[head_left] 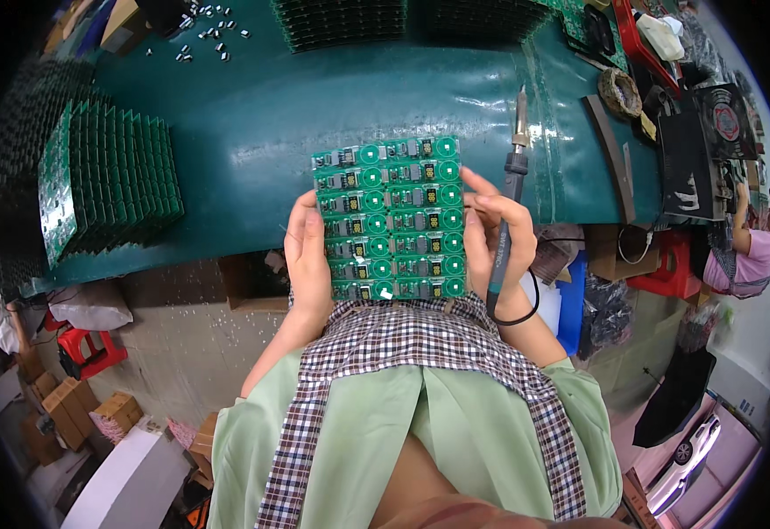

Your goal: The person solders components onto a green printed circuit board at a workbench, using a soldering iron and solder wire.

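On green panel (388,220), white parts (372,177) looked placed, one askew; your left hand (310,257) gripped panel, right hand (520,245) also iron (514,181).

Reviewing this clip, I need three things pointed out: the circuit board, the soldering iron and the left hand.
Circuit board (390,220): head view, middle of its face.
Soldering iron (513,180): head view, upper part of its grey handle.
Left hand (311,263): head view, middle of the hand.

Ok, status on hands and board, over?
Left hand and right hand holding circuit board at opposite edges. Soldering iron also in right hand, tip clear of board. Cable loops by right wrist, also clear.
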`<action>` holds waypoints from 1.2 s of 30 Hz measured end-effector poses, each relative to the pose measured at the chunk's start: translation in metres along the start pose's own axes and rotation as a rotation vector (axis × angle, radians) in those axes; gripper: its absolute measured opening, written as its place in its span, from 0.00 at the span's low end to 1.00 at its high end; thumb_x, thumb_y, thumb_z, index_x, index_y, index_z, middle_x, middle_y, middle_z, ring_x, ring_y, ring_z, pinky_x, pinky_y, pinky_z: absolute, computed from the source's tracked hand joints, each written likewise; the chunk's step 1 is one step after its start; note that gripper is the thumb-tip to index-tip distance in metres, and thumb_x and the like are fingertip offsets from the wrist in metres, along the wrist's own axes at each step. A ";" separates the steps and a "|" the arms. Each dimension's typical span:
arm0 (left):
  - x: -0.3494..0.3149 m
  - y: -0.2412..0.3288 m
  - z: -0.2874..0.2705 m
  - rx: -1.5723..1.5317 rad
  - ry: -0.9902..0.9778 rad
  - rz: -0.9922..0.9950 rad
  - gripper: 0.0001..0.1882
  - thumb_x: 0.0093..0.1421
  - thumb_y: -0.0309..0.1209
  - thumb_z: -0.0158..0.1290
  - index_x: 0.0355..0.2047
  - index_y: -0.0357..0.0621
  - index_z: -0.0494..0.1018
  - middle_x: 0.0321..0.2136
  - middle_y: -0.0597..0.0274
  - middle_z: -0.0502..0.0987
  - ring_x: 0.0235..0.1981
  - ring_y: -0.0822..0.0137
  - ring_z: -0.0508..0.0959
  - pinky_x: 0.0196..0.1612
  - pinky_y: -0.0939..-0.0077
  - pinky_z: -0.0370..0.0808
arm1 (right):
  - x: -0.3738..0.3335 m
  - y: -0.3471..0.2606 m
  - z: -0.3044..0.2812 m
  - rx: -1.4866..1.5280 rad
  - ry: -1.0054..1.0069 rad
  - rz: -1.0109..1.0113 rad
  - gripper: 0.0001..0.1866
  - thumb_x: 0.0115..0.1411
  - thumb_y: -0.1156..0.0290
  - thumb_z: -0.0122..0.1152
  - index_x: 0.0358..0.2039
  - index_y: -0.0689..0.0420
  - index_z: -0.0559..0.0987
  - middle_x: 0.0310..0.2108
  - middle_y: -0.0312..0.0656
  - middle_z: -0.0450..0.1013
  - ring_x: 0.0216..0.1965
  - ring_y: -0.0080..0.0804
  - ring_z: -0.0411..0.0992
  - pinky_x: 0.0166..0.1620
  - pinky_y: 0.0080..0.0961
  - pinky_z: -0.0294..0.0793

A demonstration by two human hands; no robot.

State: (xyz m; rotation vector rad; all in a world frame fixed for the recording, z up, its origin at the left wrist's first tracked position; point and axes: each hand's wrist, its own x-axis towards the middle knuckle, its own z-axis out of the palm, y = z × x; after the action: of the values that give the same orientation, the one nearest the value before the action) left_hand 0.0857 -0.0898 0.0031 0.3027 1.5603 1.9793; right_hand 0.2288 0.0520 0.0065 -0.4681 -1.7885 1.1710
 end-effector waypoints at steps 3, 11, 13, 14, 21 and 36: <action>0.006 0.002 0.002 -0.049 -0.014 -0.068 0.16 0.67 0.36 0.42 0.48 0.38 0.68 0.38 0.64 0.76 0.36 0.78 0.75 0.39 0.83 0.72 | 0.005 0.000 -0.001 -0.060 -0.016 -0.016 0.13 0.53 0.89 0.52 0.39 0.63 0.71 0.44 0.55 0.75 0.35 0.26 0.76 0.36 0.19 0.76; 0.004 -0.004 -0.001 -0.094 -0.113 -0.051 0.16 0.67 0.36 0.43 0.48 0.37 0.69 0.38 0.64 0.77 0.37 0.78 0.75 0.41 0.83 0.72 | 0.053 0.003 -0.014 -0.294 -0.112 -0.211 0.19 0.45 0.83 0.67 0.40 0.60 0.74 0.39 0.45 0.77 0.42 0.39 0.77 0.44 0.25 0.75; 0.002 -0.001 0.002 -0.091 -0.134 -0.050 0.16 0.67 0.36 0.43 0.47 0.37 0.69 0.38 0.64 0.77 0.37 0.78 0.75 0.41 0.83 0.72 | 0.058 0.004 -0.015 -0.216 -0.240 -0.169 0.18 0.45 0.84 0.66 0.39 0.60 0.75 0.38 0.44 0.77 0.41 0.36 0.77 0.43 0.25 0.76; 0.002 0.001 0.003 -0.086 -0.150 -0.047 0.16 0.67 0.36 0.43 0.47 0.37 0.70 0.38 0.64 0.77 0.37 0.78 0.75 0.41 0.83 0.72 | 0.059 0.005 -0.016 -0.218 -0.258 -0.168 0.18 0.45 0.84 0.66 0.38 0.61 0.76 0.37 0.43 0.77 0.39 0.35 0.78 0.41 0.25 0.76; 0.002 -0.004 -0.003 -0.081 -0.169 -0.086 0.16 0.68 0.34 0.42 0.48 0.36 0.69 0.39 0.64 0.77 0.39 0.78 0.73 0.45 0.82 0.68 | 0.060 0.005 -0.015 -0.166 -0.278 -0.108 0.17 0.45 0.85 0.66 0.37 0.61 0.75 0.35 0.44 0.77 0.36 0.36 0.78 0.39 0.24 0.77; 0.015 0.000 -0.001 -0.116 -0.078 -0.053 0.15 0.67 0.34 0.42 0.48 0.37 0.68 0.38 0.63 0.76 0.38 0.76 0.75 0.43 0.81 0.71 | 0.042 0.014 -0.013 -0.103 -0.072 -0.122 0.19 0.48 0.85 0.65 0.40 0.60 0.71 0.41 0.48 0.76 0.47 0.38 0.75 0.47 0.28 0.75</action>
State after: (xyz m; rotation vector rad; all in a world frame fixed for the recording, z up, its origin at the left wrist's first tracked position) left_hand 0.0731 -0.0825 0.0005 0.2851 1.3845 1.9838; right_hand 0.2159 0.0958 0.0163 -0.3747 -1.9185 1.0271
